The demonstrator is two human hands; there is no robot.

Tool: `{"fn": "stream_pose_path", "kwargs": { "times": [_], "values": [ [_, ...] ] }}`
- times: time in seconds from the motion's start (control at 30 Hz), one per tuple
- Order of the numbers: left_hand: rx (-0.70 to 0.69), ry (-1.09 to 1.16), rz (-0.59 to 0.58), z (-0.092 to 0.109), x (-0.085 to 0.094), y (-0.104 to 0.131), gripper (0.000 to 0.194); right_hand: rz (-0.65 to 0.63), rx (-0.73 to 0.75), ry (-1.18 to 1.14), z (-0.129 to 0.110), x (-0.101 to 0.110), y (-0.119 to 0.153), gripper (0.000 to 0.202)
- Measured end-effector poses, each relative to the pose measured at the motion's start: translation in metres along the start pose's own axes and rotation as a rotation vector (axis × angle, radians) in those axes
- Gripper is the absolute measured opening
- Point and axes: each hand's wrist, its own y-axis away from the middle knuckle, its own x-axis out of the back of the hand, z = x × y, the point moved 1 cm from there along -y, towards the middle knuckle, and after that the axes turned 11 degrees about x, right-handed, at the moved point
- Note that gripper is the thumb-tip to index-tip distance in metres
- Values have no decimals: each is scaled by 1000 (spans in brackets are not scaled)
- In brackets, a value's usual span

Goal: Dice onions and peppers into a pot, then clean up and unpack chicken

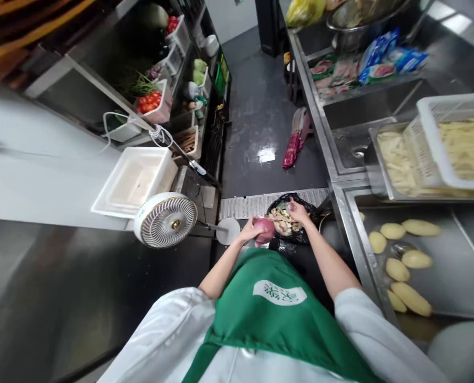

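My left hand (pixel 252 230) is closed around a red onion (pixel 265 231), held just in front of my green apron. To its right my right hand (pixel 298 211) reaches over a bin lined with a black bag (pixel 280 198). Its fingers are pinched together; what they hold is too small to make out. Pale peelings and scraps (pixel 283 222) fill the bin below that hand. The onion is at the bin's left edge, apart from the right hand.
A white fan (pixel 167 220) stands left of my hands, by a white tub (pixel 135 178). Shelves hold crates of tomatoes (pixel 149 101). On the right, peeled potatoes (pixel 417 259) lie in a steel sink (pixel 456 287), below a white basket (pixel 428 106). A purple net bag (pixel 293 143) lies on the floor.
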Motion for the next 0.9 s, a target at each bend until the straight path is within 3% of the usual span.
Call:
{"fn": "stream_pose_path", "kwargs": {
  "times": [0.1,0.33,0.47,0.6,0.77,0.9],
  "values": [
    [61,115,46,-3,12,0,75,13,-21,51,-13,0,-1,38],
    [210,135,-266,11,7,-23,76,158,-43,136,-22,15,4,36],
    [368,267,-419,11,-1,-38,68,226,-110,227,-11,28,34,31],
    [480,321,-460,9,-14,-52,60,279,-169,306,2,35,71,35],
    [448,244,-435,15,-26,-44,59,119,-165,447,-3,22,82,36],
    [329,134,-422,23,-30,-19,62,103,-130,444,-16,17,92,29]
  ]
}}
